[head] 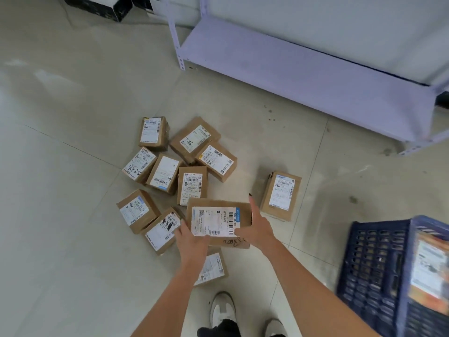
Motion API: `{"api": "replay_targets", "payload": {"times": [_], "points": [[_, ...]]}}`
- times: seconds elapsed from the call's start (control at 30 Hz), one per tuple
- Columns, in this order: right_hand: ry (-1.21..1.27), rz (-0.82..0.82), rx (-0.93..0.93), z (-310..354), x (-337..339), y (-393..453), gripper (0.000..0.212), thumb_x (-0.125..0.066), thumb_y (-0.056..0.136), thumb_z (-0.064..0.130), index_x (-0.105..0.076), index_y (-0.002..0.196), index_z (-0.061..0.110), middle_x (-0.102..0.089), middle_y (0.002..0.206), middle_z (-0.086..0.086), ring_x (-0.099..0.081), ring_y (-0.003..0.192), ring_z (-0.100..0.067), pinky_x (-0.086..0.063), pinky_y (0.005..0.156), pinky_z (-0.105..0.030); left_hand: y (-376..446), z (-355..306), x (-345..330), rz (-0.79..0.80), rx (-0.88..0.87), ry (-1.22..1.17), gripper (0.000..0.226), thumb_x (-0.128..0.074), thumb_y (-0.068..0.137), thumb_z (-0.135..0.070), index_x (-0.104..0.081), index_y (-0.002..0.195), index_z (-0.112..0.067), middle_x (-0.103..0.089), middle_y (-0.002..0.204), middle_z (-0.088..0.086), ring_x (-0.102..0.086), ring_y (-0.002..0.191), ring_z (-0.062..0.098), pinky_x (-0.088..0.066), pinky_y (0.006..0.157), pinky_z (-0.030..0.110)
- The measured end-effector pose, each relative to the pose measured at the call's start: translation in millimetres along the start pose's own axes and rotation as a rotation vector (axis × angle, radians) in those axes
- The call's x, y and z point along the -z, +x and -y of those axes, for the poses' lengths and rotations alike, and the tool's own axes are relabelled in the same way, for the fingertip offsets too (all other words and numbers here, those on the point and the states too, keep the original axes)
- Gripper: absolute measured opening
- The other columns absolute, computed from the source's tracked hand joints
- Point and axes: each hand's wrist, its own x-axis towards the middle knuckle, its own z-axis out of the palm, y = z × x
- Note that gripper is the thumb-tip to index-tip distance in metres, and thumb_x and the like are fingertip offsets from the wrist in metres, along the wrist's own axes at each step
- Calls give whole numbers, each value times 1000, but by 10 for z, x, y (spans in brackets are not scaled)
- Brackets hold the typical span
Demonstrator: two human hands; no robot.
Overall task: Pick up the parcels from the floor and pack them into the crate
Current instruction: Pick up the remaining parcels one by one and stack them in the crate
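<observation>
Several brown cardboard parcels with white labels lie scattered on the tiled floor (73, 215). I hold one larger parcel (216, 216) between both hands above the pile. My left hand (190, 242) grips its near left corner and my right hand (257, 227) presses its right side, index finger stretched out. A dark blue plastic crate (374, 268) stands at the lower right with a labelled parcel (431, 268) inside. One parcel (280, 194) lies apart, between the pile and the crate. Another parcel (212, 267) lies under my left forearm.
A pale metal shelf unit (303, 69) runs along the far right with its leg (178, 45) near the pile. Black-and-white boxes (104, 6) stand at the top left. My white shoes (222, 310) are at the bottom edge.
</observation>
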Motion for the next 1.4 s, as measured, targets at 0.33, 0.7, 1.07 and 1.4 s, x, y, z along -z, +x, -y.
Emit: {"api": "replay_targets", "payload": {"times": [0.33,0.7,1.07,1.4], "points": [[866,56,-206,-700,1166,-735,71,-59,76,6,-31,134,37,-61,114,-2,-60,106,-26,-53,88,-44,-1140,-1221,-677,-18,-430,292,74,-62,79,-5,-25,142,-11,-19,143,8,-16,130,26,-28,107,40],[1026,-302,-92,-2463,2951,-1313,54,-69,76,6,-30,112,18,-53,111,-7,-61,95,-25,-58,73,-43,-2797,-2114,-2930,141,-726,210,57,-55,77,-4,-50,124,-37,3,153,5,-46,120,29,-46,93,28],[857,-413,-22,-4228,4238,-1877,67,-65,76,16,-38,134,35,-58,101,11,-60,102,-17,-53,90,-43,-4159,-2010,-4805,414,-642,140,75,-47,83,5,-30,140,-40,-30,137,10,-57,91,22,-58,64,34],[695,-311,-132,-4914,4344,-1813,85,-65,72,37,-17,142,47,-45,133,-4,-53,114,-26,-45,99,-45,-4299,-1432,-5305,546,-356,-33,72,-50,87,0,-20,145,-30,-50,138,-5,-56,99,1,-49,68,13]]}}
